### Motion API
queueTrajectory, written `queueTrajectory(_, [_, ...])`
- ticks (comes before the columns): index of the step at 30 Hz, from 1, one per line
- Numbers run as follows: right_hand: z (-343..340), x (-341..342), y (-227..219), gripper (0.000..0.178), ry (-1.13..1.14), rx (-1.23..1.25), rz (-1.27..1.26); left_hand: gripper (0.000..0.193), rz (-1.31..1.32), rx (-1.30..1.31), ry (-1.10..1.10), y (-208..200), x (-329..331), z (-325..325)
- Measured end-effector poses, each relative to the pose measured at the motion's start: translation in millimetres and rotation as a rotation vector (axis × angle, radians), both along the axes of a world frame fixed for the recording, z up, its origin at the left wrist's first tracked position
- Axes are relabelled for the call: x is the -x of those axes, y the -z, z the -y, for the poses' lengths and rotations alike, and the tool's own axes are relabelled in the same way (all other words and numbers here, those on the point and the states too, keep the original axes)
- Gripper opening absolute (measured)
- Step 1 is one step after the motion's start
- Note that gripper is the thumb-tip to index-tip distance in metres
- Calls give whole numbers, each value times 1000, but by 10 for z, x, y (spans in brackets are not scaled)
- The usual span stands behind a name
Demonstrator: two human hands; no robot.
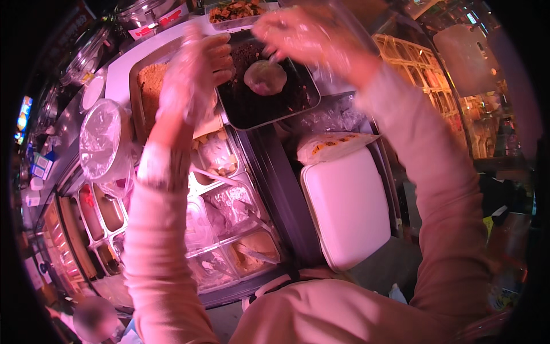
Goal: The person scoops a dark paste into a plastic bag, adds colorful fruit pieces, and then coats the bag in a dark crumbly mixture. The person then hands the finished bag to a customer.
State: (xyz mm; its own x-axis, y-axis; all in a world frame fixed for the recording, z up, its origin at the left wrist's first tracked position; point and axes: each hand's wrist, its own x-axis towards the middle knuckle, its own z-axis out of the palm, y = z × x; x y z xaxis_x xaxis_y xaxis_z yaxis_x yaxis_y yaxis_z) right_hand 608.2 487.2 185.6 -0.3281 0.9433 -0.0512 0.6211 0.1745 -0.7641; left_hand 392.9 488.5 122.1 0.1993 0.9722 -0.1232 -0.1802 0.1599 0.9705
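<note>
A round, pale ball (265, 77), perhaps dough, rests on dark crumbs in a black tray (269, 122). My left hand (197, 74), in a clear plastic glove, is over the edge between this tray and a metal tray of tan crumbs (153, 77). Its fingers are bent a little and apart, with nothing seen in them. Above and to the right of the ball is my right hand (309, 37), also in a clear glove. Motion blurs its fingers, which point left with the tips close to the ball; whether they touch it is unclear.
A container of chopped orange and green food (235, 11) stands behind the black tray. Nearer me are metal pans of ingredients (220, 206), some with spoons. A white lidded box (346, 209) is at right, a plastic-covered bowl (105, 140) at left.
</note>
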Motion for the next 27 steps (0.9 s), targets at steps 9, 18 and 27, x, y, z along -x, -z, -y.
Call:
queueTrajectory(9, [-1228,-93,844,32,-156,-58,981,18,-1902,-709,884,-137,-762,-949])
queueTrajectory(18, [-1561,-457,1482,33,278,134,462,26,-1601,-766,821,326,-1046,-1271])
queueTrajectory(27, [-843,-316,762,44,156,69,267,28,-853,-310,700,182,-640,-1220])
